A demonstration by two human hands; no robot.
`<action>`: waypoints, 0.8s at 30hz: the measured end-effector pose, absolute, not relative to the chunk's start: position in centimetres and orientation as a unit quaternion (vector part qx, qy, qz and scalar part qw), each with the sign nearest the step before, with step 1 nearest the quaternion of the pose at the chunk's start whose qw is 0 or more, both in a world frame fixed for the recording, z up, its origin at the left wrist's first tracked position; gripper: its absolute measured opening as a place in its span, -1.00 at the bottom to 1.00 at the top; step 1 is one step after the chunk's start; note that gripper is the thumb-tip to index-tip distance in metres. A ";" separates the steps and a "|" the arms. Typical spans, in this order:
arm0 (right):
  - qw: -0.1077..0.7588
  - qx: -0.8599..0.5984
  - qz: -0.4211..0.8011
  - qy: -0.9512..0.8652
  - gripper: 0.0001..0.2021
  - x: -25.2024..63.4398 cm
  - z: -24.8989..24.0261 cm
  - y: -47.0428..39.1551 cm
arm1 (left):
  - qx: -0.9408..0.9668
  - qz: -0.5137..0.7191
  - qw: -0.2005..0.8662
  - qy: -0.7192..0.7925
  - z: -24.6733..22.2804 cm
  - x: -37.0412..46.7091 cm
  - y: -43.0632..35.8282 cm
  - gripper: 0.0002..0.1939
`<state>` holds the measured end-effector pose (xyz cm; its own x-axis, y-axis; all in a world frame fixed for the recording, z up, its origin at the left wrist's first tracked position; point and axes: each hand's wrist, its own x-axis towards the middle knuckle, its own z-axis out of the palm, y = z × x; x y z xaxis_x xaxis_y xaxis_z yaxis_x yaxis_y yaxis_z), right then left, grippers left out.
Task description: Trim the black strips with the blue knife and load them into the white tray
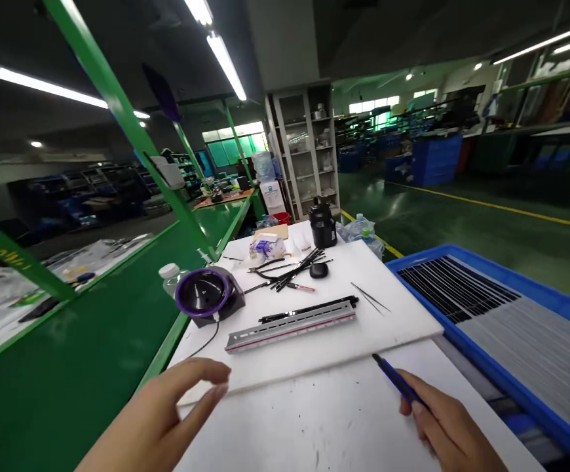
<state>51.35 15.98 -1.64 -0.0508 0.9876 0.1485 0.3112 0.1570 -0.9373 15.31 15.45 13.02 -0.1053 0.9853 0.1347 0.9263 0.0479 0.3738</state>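
Note:
My left hand (pixel 181 400) hovers over the near left edge of the white foam board (pixel 304 357), its thumb and index finger curved with a small gap between them and nothing held. In my right hand (pixel 437 416) is a thin blue tool with a black tip (pixel 397 379), pointing up and left over the white table. A grey slotted rail with a red line (pixel 292 330) lies on the board beyond both hands. Just behind it is a black strip (pixel 309 308). Tweezers (pixel 369 297) rest to the right of the rail.
A purple-rimmed round device (pixel 204 293) stands at the left, its cable trailing. Black strips (pixel 297 270), a black case (pixel 319 269) and a black bottle (pixel 322 224) are farther back. A blue tray (pixel 462 334) of strips lies right; a green partition (pixel 83 341) is left.

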 end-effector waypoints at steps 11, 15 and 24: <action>0.405 -0.475 0.341 -0.702 -0.53 52.3 -0.6 15.8 | 0.800 0.059 -0.008 0.596 10.8 23.0 26.3 -0.61; 0.388 -0.483 0.348 -0.703 -0.53 52.6 0.1 16.0 | 0.798 0.039 0.039 0.599 8.9 22.6 30.4 -0.59; 0.386 -0.489 0.348 -0.701 -0.55 52.8 0.6 16.3 | 0.814 0.039 0.018 0.579 7.5 22.9 29.6 -0.55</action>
